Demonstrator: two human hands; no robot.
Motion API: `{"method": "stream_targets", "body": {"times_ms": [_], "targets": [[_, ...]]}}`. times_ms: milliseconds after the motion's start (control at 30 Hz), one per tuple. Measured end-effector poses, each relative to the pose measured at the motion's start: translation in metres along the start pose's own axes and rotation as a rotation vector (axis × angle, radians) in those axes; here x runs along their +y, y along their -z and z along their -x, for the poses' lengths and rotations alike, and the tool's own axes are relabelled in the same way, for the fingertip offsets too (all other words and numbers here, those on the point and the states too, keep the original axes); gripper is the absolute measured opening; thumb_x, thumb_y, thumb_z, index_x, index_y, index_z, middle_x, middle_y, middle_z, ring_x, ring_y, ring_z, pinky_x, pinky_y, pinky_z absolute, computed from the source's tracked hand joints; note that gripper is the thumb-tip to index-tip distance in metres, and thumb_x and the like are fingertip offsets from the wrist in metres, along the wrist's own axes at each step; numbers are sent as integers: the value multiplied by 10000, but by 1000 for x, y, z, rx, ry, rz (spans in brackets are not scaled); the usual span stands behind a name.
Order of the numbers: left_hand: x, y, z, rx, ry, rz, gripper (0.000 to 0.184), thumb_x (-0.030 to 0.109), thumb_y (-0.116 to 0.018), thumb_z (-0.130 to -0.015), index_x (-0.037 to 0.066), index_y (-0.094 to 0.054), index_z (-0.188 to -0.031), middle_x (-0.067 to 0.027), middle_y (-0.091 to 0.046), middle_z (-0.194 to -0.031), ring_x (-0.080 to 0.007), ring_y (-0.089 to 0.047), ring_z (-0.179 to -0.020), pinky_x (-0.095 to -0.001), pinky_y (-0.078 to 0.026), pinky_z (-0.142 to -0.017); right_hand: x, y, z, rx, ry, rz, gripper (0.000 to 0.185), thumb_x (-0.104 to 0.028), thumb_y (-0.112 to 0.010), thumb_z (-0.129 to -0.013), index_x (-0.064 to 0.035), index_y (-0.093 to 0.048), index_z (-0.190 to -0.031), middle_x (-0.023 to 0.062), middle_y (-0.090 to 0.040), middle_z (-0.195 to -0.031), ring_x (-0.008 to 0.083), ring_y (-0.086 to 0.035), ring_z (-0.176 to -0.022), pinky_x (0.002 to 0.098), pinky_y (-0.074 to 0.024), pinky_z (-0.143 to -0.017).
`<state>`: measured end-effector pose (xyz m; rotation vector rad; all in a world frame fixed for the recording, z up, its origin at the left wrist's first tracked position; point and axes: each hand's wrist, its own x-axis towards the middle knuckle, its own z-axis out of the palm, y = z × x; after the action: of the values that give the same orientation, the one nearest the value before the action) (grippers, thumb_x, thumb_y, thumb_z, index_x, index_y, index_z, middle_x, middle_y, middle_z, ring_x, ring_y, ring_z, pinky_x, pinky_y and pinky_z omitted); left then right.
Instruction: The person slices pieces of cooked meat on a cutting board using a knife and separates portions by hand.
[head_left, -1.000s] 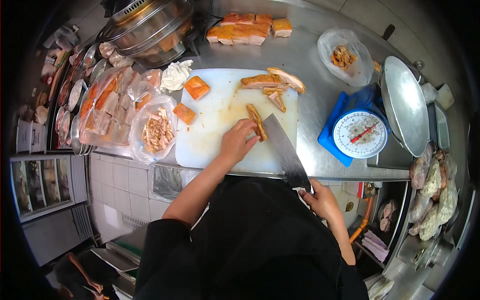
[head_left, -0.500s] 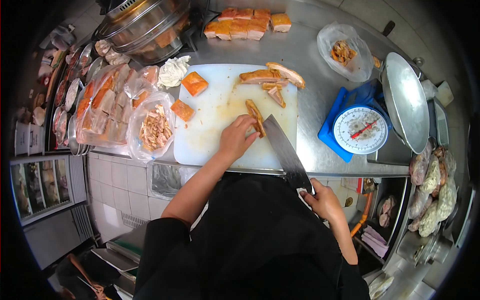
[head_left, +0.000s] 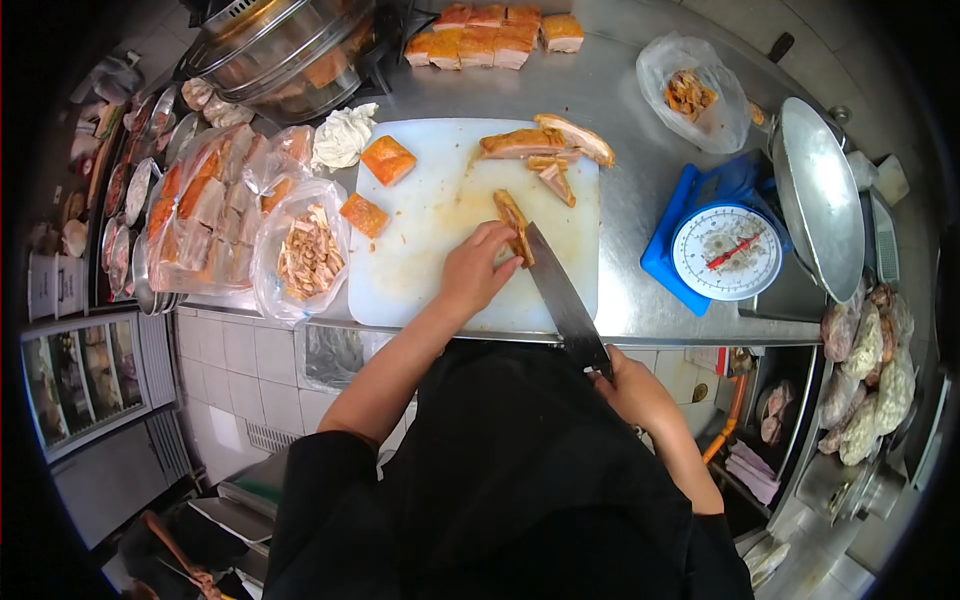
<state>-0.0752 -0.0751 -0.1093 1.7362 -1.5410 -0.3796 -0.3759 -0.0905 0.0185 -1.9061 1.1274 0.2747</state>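
With fingers closed, my left hand [head_left: 478, 268] pins a narrow strip of roast pork [head_left: 510, 212] on the white cutting board [head_left: 420, 285]. My right hand [head_left: 637, 390] grips a cleaver [head_left: 562, 298] by its handle, which the fingers mostly cover. The blade slants up and left across the board's front edge, its far end beside the strip. Longer pork slices [head_left: 525, 144] and smaller cut pieces [head_left: 552, 178] lie at the board's back right. Two pork blocks with orange skin, one larger [head_left: 388, 161] and one smaller [head_left: 364, 215], sit at the left.
Left of the board are a bag of cut meat strips [head_left: 308, 255], bagged pork slabs [head_left: 205, 215] and a white cloth [head_left: 343, 137]. Pork blocks [head_left: 480, 45] line the back. At right stand a blue dial scale [head_left: 727, 252] with a metal pan [head_left: 815, 200] and another bag [head_left: 690, 92].
My right hand has shifted slightly up and left with the cleaver, whose blade tip now sits a little higher beside the strip. My left hand stays on the pork. The whole view has shifted slightly.
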Motion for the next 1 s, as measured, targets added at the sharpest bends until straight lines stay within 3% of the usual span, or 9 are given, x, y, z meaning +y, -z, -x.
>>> {"method": "stream_targets", "body": {"times_ms": [67,133,200,300,400,667,900,967,1000], "targets": [[4,5,-2,-71,73,0,459,298,-806,-853,65,-645,-1214,-92,-638,-1282,-311,-672,-1069,-402,-559,-883,15,-6,-6,6,33,14,386,-199,-656,-980,-34,-538,-1308,245,-722,-943,444,-688,-847,504,-535,-779],[17,10,-5,-72,64,-36,508,326,-817,-829,57,-627,-1217,-103,-627,-1267,-321,-671,-1054,-409,-558,-879,9,0,-6,27,59,21,392,-180,-674,-975,-38,-527,-1310,229,-716,-927,402,-698,-743,467,-544,-724],[25,7,-7,-70,50,-68,557,353,-828,-806,50,-610,-1219,-113,-615,-1251,-330,-669,-1038,-415,-558,-875,-16,22,-5,-175,-251,-80,342,-186,-647,-986,-50,-546,-1283,163,-699,-844,266,-669,-578,414,-543,-627],[24,-2,-10,-83,122,-98,550,338,-811,-788,37,-585,-1189,-131,-593,-1197,-344,-665,-1001,-441,-563,-842,-16,33,-1,-195,-265,-100,310,-200,-619,-996,-65,-569,-1272,100,-671,-788,161,-601,-482,368,-518,-545],[20,-9,-11,-45,152,-116,426,252,-760,-809,42,-583,-1134,-137,-588,-1163,-345,-667,-950,-455,-568,-795,-7,40,1,-203,-202,-39,375,-224,-606,-986,-40,-549,-1308,162,-682,-755,238,-648,-516,402,-529,-574],[1,-4,-21,-50,99,-86,184,150,-690,-876,67,-628,-1027,-121,-637,-1060,-323,-678,-927,-447,-565,-767,0,41,8,-153,-168,-68,320,-216,-632,-957,-58,-603,-1234,143,-672,-706,233,-647,-520,398,-521,-563],[4,-3,-18,-18,162,-51,305,177,-698,-910,92,-603,-1187,-112,-606,-1250,-323,-674,-1018,-433,-568,-830,25,7,12,4,-149,-164,299,-199,-698,-945,-59,-646,-1204,108,-673,-712,197,-630,-558,370,-506,-592],[-1,-9,-19,178,12,-105,437,172,-728,-886,102,-563,-1284,-129,-539,-1394,-294,-685,-839,-402,-558,-750,30,-4,8,81,-83,-163,296,-198,-698,-948,-53,-650,-1202,118,-683,-734,212,-647,-600,372,-510,-617],[1,-6,-21,176,12,-106,437,172,-728,-886,102,-563,-1284,-129,-539,-1394,-294,-685,-839,-402,-558,-750,32,-9,5,92,-69,-179,324,-209,-697,-939,-62,-646,-1223,165,-706,-766,288,-684,-655,410,-531,-659]]}}
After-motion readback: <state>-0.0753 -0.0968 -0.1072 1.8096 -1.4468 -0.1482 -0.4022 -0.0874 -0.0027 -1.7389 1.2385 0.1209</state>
